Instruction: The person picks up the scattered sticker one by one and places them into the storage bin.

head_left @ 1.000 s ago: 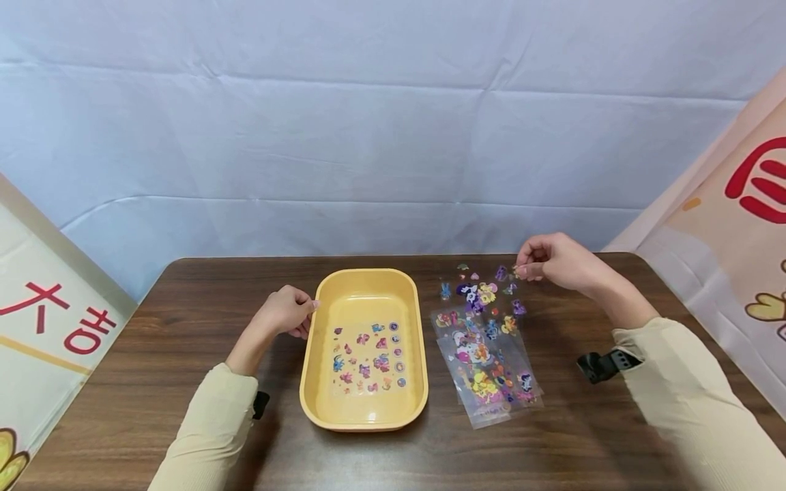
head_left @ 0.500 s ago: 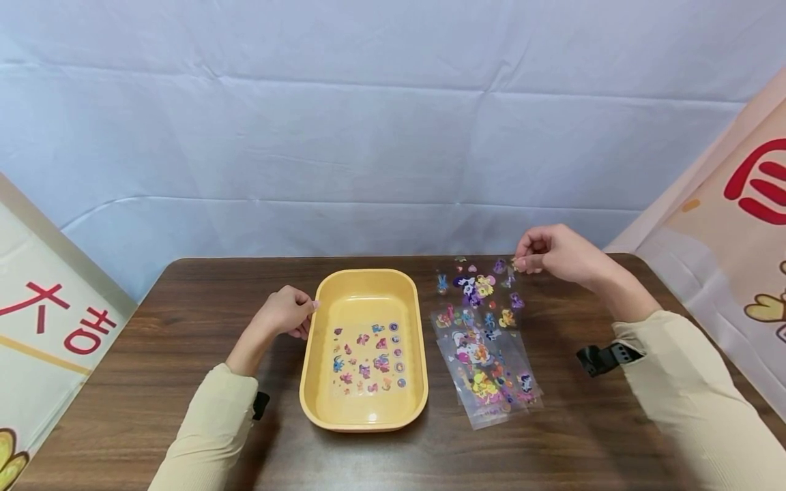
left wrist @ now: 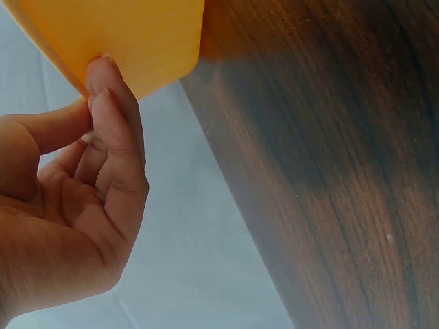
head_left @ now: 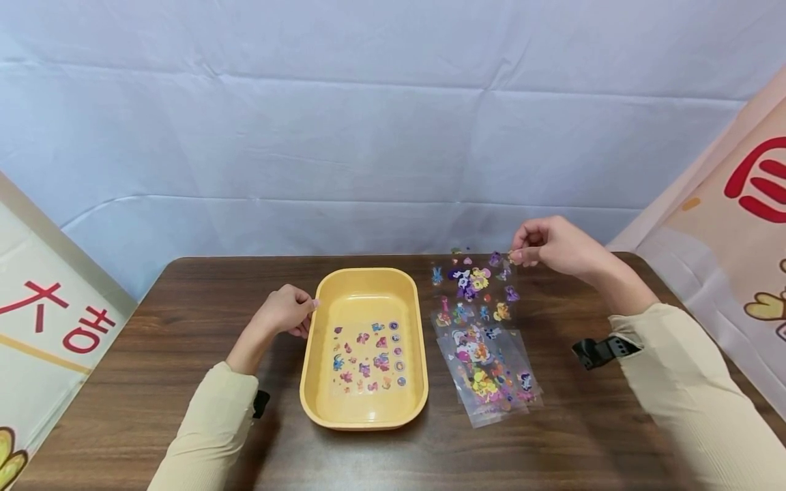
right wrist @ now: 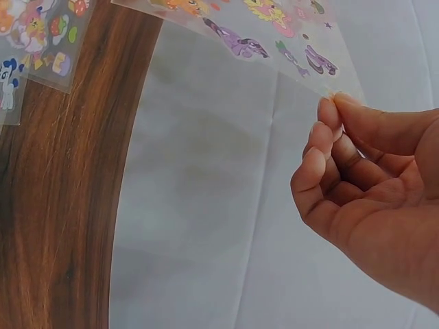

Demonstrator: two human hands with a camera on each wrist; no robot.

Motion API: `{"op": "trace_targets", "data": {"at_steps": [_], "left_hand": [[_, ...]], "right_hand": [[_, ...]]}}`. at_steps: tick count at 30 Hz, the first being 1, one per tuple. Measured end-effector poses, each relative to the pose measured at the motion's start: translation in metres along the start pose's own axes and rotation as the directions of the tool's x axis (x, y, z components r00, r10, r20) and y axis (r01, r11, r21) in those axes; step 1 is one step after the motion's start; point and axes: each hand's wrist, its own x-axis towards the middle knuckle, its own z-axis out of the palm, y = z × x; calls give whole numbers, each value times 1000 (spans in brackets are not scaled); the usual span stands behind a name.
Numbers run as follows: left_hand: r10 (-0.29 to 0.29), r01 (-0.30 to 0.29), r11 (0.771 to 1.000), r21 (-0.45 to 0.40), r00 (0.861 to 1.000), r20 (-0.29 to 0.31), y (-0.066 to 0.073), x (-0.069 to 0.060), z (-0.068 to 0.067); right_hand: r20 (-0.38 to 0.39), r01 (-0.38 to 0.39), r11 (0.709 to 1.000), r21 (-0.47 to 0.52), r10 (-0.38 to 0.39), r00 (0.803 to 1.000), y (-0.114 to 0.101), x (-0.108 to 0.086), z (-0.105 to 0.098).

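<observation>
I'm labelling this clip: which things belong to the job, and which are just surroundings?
Likely the job:
clear sticker sheet, pinched by the right hand
yellow tray, held by the left hand
printed sheet inside the tray
sticker sheets on the table

Surroundings:
pale backdrop
printed banners

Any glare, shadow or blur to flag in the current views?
Head: bright glint inside the yellow tray, near its lower end; left wrist: broad dark shadow across the wooden table; right wrist: faint smudgy shading on the pale cloth, figures on the held sticker sheet readable.
</observation>
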Motion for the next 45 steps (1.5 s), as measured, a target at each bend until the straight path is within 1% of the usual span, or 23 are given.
{"op": "trace_targets", "data": {"at_steps": [5,9,27,32,45], "left_hand": [[-4,4,1000,1,1000,1,1,0,0],[-5,5,1000,1,1000,0,1,1,0],[-11,11,1000,-3,1000,2,2,0,0],[-6,6,1000,3,1000,2,2,0,0],[-4,4,1000,-2,1000,-2,1,1,2]], "right_hand": [[3,0,1000,24,0,1000,-2,1,-1],[1,-2,1000,23,2,1000,-5,1,0],[3,30,998,63,-31,1000,-10,7,6],[5,40,998,58,-40,999,-12,9,9],[36,35,998,47,-36,999,-15,14,18]]}}
